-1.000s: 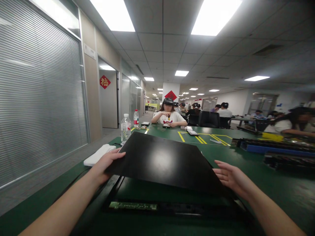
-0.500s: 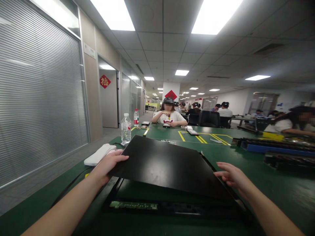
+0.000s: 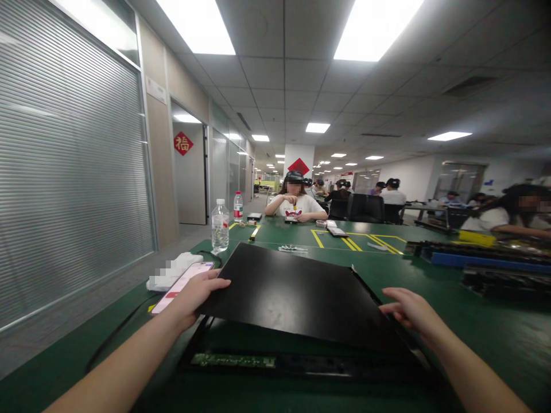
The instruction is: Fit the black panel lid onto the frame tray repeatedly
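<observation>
A thin, flat black panel [image 3: 288, 292] slants over a black rectangular frame [image 3: 310, 367], its left side raised and its right side low in the frame. A green circuit strip [image 3: 232, 361] shows along the frame's near side. My left hand [image 3: 198, 295] grips the panel's left edge, thumb on top and the other fingers mostly hidden beneath. At the right edge, my right hand [image 3: 407, 310] has its fingers apart, fingertips against the side where panel and frame meet. Whether they touch panel or frame is unclear.
A phone [image 3: 185, 284] and white blurred item [image 3: 170, 272] lie left on the green table [image 3: 473, 344]. Two bottles, a clear one [image 3: 220, 225] and a red-capped one [image 3: 238, 206], stand beyond. Dark strip-like parts [image 3: 482, 255] lie right. A person [image 3: 297, 203] sits opposite.
My left hand and the panel's left side have come down slightly, uncovering more of the phone. My right hand has shifted a little toward me and right along the edge.
</observation>
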Demonstrator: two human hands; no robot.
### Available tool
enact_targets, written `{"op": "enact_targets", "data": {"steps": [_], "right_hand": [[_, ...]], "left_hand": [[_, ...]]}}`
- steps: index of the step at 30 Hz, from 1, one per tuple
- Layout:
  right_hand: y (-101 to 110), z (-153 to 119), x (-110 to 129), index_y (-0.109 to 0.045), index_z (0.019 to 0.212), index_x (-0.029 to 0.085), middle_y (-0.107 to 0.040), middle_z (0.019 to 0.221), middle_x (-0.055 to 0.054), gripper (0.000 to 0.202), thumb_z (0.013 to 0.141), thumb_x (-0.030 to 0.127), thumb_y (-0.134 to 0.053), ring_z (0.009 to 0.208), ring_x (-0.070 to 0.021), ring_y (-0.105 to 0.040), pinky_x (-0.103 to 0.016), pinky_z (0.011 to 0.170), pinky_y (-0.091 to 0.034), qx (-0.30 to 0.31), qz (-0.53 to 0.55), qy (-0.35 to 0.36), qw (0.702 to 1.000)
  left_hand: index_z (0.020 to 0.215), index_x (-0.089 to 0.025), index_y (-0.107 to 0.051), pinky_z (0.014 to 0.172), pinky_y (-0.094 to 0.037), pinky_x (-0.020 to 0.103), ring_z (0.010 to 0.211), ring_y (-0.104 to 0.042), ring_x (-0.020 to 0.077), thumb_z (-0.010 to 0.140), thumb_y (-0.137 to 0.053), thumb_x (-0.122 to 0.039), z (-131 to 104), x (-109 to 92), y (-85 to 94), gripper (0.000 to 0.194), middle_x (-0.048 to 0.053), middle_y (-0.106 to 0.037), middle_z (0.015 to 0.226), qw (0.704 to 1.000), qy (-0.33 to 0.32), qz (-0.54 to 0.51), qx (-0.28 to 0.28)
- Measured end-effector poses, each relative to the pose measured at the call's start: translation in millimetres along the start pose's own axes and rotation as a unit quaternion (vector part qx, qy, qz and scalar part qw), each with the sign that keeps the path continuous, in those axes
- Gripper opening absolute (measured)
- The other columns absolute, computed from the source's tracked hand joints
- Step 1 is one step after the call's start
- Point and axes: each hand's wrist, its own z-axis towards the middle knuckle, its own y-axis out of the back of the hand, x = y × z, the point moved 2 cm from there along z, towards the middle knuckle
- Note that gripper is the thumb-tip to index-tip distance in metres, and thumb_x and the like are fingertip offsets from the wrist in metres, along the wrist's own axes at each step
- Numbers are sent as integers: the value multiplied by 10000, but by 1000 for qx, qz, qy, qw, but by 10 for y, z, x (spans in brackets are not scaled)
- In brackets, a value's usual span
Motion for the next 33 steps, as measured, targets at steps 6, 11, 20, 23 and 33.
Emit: {"op": "enact_targets", "data": {"steps": [6,11,20,23,33], "right_hand": [[32,-11,20,-554,952,135,-666,576,-94,313,710,329,-509,360,-90,-410,-195,354,-249,-24,-45,10,999],[26,-31,54,-568,934,127,-669,570,-92,314,704,330,-503,363,-91,-414,-210,374,-289,-34,-62,24,997],[77,50,-5,-588,906,133,-672,568,-88,333,674,357,-506,404,-136,-499,-255,425,-359,-37,-93,52,994],[91,102,-44,-596,896,139,-676,579,-83,328,673,362,-507,416,-146,-518,-266,446,-372,-41,-125,63,989],[121,169,-91,-624,903,141,-682,615,-88,361,665,390,-515,511,-173,-575,-268,493,-399,-44,-158,73,984]], "left_hand": [[949,-125,-624,543,-488,259,586,-666,199,592,-684,-189,10,40,-6,367,50,-718,655,1000,2,17,-9],[945,-128,-628,566,-492,271,609,-669,206,591,-683,-201,-3,35,-23,366,48,-720,663,1000,2,14,1],[933,-126,-628,546,-485,264,599,-670,206,596,-681,-202,-31,32,-67,350,55,-721,667,1000,16,21,0],[931,-131,-633,554,-487,273,608,-673,215,578,-696,-214,-24,60,-70,368,55,-723,675,1000,20,13,6],[961,-129,-618,602,-496,296,649,-680,227,600,-686,-213,25,133,-45,377,59,-729,695,999,25,17,15]]}}
